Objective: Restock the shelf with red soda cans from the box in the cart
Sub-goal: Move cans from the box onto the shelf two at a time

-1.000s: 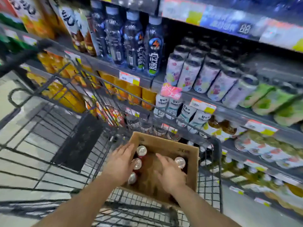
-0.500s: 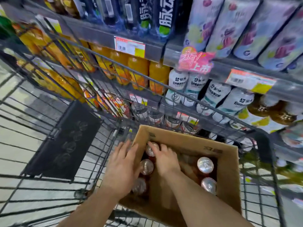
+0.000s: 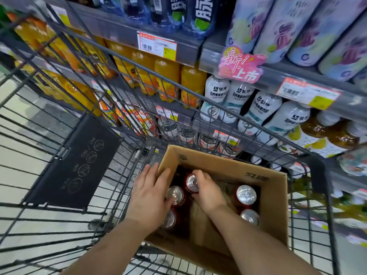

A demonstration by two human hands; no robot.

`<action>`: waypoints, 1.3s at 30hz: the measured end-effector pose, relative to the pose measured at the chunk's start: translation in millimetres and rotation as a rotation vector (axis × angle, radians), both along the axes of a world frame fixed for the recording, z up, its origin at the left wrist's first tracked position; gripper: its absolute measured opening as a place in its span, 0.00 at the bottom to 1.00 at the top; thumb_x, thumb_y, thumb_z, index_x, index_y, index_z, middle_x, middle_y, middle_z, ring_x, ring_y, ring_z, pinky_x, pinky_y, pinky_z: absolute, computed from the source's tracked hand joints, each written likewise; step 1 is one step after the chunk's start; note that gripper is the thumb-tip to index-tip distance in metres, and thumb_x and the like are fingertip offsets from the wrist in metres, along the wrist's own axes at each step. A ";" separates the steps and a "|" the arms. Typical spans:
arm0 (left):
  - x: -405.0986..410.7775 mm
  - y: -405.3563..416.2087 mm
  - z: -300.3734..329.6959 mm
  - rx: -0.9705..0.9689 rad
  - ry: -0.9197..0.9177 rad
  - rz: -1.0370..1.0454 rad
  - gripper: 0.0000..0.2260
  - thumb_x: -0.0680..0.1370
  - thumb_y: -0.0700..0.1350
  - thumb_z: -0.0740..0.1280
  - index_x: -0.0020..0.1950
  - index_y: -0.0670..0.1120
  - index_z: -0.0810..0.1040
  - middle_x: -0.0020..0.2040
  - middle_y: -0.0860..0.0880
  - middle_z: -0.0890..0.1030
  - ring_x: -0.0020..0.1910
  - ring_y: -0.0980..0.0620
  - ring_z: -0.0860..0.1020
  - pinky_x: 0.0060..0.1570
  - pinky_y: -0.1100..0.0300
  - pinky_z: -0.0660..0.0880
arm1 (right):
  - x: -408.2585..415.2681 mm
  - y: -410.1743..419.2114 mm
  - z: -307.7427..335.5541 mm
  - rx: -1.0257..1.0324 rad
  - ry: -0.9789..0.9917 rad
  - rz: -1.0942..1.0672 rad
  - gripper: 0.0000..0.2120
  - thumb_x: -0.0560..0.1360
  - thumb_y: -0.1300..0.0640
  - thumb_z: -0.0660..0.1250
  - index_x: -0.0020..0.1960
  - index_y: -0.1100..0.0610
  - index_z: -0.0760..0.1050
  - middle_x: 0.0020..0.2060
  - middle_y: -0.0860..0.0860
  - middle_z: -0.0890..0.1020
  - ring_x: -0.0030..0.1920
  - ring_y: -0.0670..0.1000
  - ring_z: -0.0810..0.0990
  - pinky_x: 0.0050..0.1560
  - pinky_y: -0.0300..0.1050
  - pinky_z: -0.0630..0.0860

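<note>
- Down in the wire cart [image 3: 198, 100] sat an open cardboard box [image 3: 272, 197], pushed toward the side nearest the shelves.
- The box held five red soda cans that could be seen, all upright with silver tops showing — three in a line along its left wall and two along its right wall, with bare cardboard floor between the two groups.
- The right hand [image 3: 207, 192] was inside the box, its fingers [image 3: 197, 175] curled round the farthest can [image 3: 191, 182] of the left line and gripping it near the top.
- The left hand [image 3: 150, 197] lay flat over the box's left wall, its fingers [image 3: 156, 178] straight and slightly spread, and its thumb touched the rim of the middle can [image 3: 175, 195].
- The nearest can [image 3: 168, 219] of that line stood just beside the left wrist, partly covered by it.
- On the right side the far can [image 3: 246, 195] and the near can [image 3: 249, 217] stood close together against the wall, touched by neither hand.
- A dark plastic flap [image 3: 75, 163] with round printed symbols hung on the cart's left wire side.
- Beyond the cart the shelves carried orange drink bottles [image 3: 166, 80], white bottles [image 3: 240, 100] with dark lettering, and tall pale cans with purple prints [image 3: 282, 28] on the level above.
- A pink promotional tag [image 3: 241, 66] and price labels [image 3: 156, 45] were clipped to the shelf edges.
- More cans [image 3: 186, 135] stood on a lower shelf, seen through the cart wires — their colour could not be told clearly.
</note>
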State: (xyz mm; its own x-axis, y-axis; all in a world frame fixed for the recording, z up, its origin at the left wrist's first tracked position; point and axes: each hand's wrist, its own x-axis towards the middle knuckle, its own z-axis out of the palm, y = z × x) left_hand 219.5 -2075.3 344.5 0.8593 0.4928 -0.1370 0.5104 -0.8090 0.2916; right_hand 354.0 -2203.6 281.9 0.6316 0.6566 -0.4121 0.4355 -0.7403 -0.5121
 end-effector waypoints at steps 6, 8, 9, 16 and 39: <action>9.6 -16.2 22.9 0.069 0.042 -0.076 0.39 0.65 0.58 0.75 0.73 0.53 0.66 0.77 0.43 0.57 0.76 0.41 0.51 0.75 0.46 0.45 | 4.8 -28.0 58.6 0.072 -0.018 0.041 0.33 0.70 0.56 0.72 0.69 0.43 0.61 0.68 0.47 0.67 0.62 0.55 0.75 0.63 0.48 0.72; 13.7 -23.8 35.8 0.075 0.037 -0.112 0.39 0.66 0.60 0.74 0.74 0.54 0.63 0.78 0.44 0.53 0.77 0.43 0.46 0.74 0.48 0.39 | 6.0 -35.4 85.3 0.090 -0.038 0.066 0.33 0.70 0.58 0.72 0.70 0.44 0.62 0.68 0.47 0.67 0.63 0.54 0.75 0.64 0.47 0.71; 16.2 -27.3 41.1 0.061 0.028 -0.124 0.39 0.68 0.61 0.72 0.75 0.55 0.60 0.79 0.45 0.50 0.77 0.43 0.43 0.74 0.48 0.36 | 6.0 -38.4 98.7 0.098 -0.055 0.082 0.33 0.70 0.58 0.72 0.70 0.44 0.62 0.68 0.46 0.67 0.63 0.53 0.74 0.64 0.46 0.71; 34.9 -44.7 75.4 -0.104 -0.093 -0.129 0.41 0.65 0.57 0.73 0.75 0.55 0.60 0.78 0.47 0.53 0.77 0.46 0.44 0.73 0.53 0.34 | 3.4 -53.3 177.2 0.174 -0.115 0.211 0.33 0.70 0.55 0.74 0.71 0.46 0.64 0.68 0.45 0.69 0.65 0.49 0.72 0.65 0.46 0.71; -7.7 26.2 69.7 -0.563 -0.372 0.165 0.32 0.60 0.44 0.82 0.54 0.65 0.70 0.53 0.69 0.76 0.55 0.67 0.75 0.49 0.77 0.69 | -21.4 32.8 -23.1 -0.110 0.058 0.278 0.36 0.72 0.62 0.69 0.74 0.48 0.58 0.71 0.53 0.65 0.71 0.59 0.64 0.72 0.51 0.62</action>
